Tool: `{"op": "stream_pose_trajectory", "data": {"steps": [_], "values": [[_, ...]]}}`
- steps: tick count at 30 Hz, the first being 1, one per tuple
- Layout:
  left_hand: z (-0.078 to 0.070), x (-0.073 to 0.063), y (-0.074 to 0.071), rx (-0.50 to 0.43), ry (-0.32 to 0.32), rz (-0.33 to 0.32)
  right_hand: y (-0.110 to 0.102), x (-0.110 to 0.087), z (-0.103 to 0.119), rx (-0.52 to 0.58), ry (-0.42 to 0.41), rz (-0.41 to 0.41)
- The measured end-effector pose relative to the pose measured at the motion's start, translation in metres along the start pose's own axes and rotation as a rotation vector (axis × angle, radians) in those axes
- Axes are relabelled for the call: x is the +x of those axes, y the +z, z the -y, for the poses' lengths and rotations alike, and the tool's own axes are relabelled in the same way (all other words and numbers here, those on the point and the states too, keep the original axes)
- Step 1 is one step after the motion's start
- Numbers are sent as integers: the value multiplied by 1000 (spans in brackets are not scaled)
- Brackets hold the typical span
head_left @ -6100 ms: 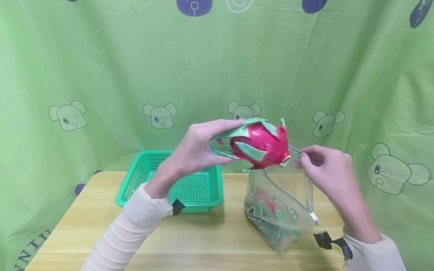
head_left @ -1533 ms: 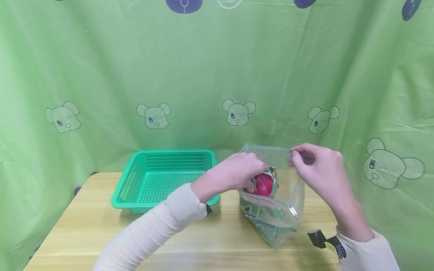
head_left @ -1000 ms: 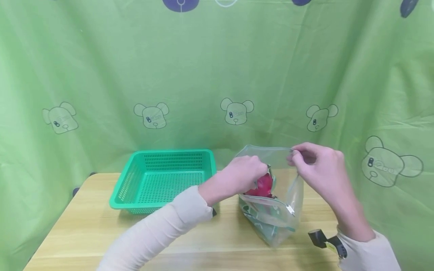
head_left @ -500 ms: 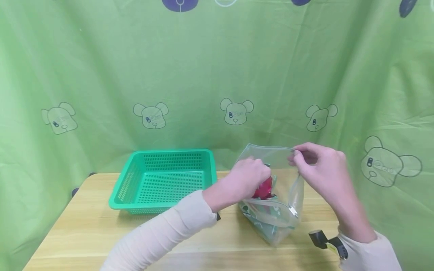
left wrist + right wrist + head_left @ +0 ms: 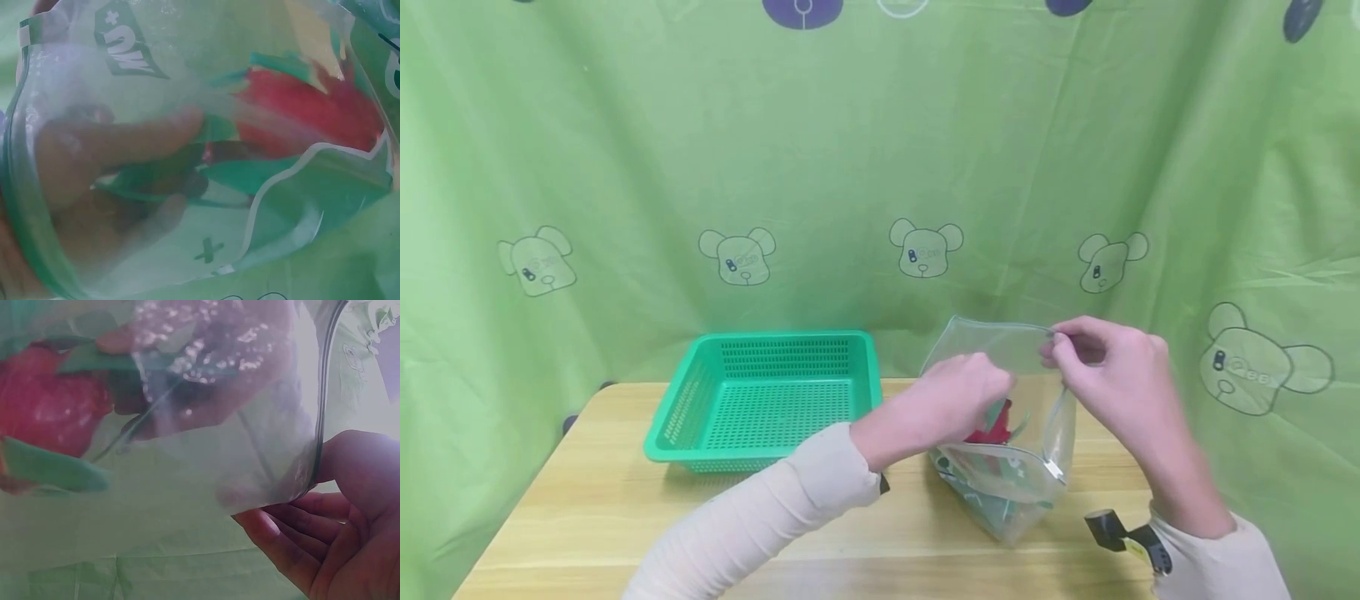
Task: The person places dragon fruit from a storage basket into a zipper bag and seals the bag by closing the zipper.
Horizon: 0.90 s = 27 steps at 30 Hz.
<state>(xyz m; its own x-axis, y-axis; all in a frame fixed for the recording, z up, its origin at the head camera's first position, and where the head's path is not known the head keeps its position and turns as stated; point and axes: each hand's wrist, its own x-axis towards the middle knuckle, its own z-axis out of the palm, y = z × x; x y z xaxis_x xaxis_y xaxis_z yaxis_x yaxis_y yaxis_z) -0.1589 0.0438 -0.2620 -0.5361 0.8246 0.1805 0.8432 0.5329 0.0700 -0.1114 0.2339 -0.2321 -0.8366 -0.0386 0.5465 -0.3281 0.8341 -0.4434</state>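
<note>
A clear zip bag with green print stands on the table, its mouth spread wide. My left hand reaches down into it. Through the plastic in the left wrist view, thumb and fingers pinch the long green leaves of a red dragon fruit. In the head view most of that fruit is hidden behind the hand and the bag's front edge. The right wrist view also shows the dragon fruit inside the plastic. My right hand pinches the bag's rim at the right, near the white zip slider.
A green perforated basket with nothing in it stands left of the bag on the wooden table. Behind the table hangs a green curtain with printed bear heads.
My left hand has carried the dragon fruit from above the bag down into it, and lately sits slightly further right. My right hand has kept its pinch on the rim.
</note>
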Motion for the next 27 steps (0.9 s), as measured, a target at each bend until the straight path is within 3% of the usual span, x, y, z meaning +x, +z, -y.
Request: {"op": "stream_pose_trajectory", "data": {"steps": [5,17,27], "values": [[-2,-2,2,-42,-6,52,0,-1,1,2,-3,0],[0,-3,8,-50,43,40,-1,-2,1,-9,-12,-10],[-4,-4,9,-105,35,136,-3,-1,0,-20,0,-23]]}}
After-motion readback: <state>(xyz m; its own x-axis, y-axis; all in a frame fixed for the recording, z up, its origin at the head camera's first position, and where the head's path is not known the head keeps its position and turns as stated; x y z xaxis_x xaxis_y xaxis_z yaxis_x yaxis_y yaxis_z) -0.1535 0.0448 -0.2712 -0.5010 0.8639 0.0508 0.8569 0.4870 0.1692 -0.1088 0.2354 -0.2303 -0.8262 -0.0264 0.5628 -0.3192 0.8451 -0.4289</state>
